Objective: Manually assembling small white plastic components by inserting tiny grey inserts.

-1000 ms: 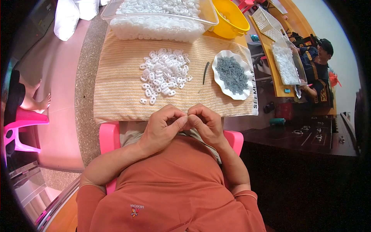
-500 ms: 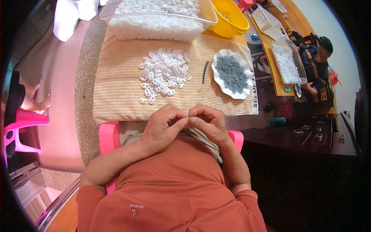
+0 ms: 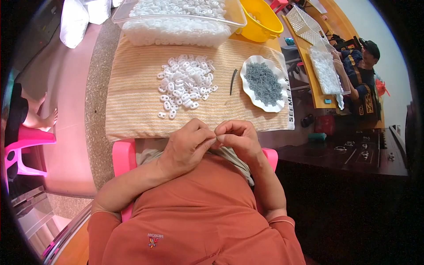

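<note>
My left hand and right hand curled, fingertips pinched together at near edge of striped beige cloth; held piece hidden. Pile of small white plastic pieces mid-cloth; white scalloped plate of grey bits at right edge.

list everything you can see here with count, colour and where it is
loose plastic pieces: a heap, too many to count, white, middle of the cloth
striped cloth: one, tan, over the table
clear bin: one, full of white pieces, far edge of the cloth
scalloped dish: one, white, holding small grey parts, right side of the cloth
thin dark tool: one, between heap and dish
yellow bowl: one, right of the bin
pink stool: one, far left on the floor
co-worker: one, seated at the far right table
left hand: fingers pinched together near the lap
right hand: fingers meeting the left's; whatever is between them is too small to see
</note>
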`<state>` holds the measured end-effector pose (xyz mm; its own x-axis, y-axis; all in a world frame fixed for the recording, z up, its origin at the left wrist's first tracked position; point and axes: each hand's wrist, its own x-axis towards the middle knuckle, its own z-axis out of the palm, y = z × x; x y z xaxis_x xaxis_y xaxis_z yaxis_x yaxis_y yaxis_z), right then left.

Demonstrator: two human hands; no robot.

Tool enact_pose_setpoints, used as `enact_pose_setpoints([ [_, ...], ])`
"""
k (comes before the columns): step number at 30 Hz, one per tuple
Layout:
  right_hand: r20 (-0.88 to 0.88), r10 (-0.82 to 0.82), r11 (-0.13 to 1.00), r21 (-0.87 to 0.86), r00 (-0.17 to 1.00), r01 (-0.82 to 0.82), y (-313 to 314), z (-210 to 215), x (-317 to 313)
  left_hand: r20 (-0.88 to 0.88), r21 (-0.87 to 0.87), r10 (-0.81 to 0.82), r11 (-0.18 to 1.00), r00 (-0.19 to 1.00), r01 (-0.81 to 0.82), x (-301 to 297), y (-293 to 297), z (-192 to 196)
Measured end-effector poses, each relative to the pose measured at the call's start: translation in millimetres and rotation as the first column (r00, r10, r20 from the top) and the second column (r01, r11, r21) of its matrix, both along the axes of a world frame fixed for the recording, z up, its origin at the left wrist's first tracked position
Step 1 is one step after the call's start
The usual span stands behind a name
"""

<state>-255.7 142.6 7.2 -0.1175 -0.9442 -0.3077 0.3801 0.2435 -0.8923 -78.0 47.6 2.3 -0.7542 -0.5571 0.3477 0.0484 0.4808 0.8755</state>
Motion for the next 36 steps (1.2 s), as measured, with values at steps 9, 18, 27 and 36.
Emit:
enact_pose_setpoints([
  [9, 0.010, -0.018, 0.998, -0.059, 1.000, 0.019, 0, -6, -1, 0.006, -0.015, 0.010, 1.000, 1.000, -0.010, 0, 0, -4],
  [18, -0.042, -0.043, 0.989, -0.144, 0.998, 0.036, 0, -6, 2, 0.015, 0.021, 0.021, 1.000, 1.000, -0.021, 0, 1, -5],
  [27, -0.173, 0.001, 0.967, -0.253, 0.985, -0.045, 0, -3, 3, 0.021, 0.264, -0.046, 0.964, 0.999, 0.039, 2, 1, -5],
  [36, -0.255, -0.082, 0.957, -0.289, 0.963, 0.004, 2, -2, 9, -0.012, 0.665, -0.053, 0.745, 0.999, 0.047, 3, 0, -8],
])
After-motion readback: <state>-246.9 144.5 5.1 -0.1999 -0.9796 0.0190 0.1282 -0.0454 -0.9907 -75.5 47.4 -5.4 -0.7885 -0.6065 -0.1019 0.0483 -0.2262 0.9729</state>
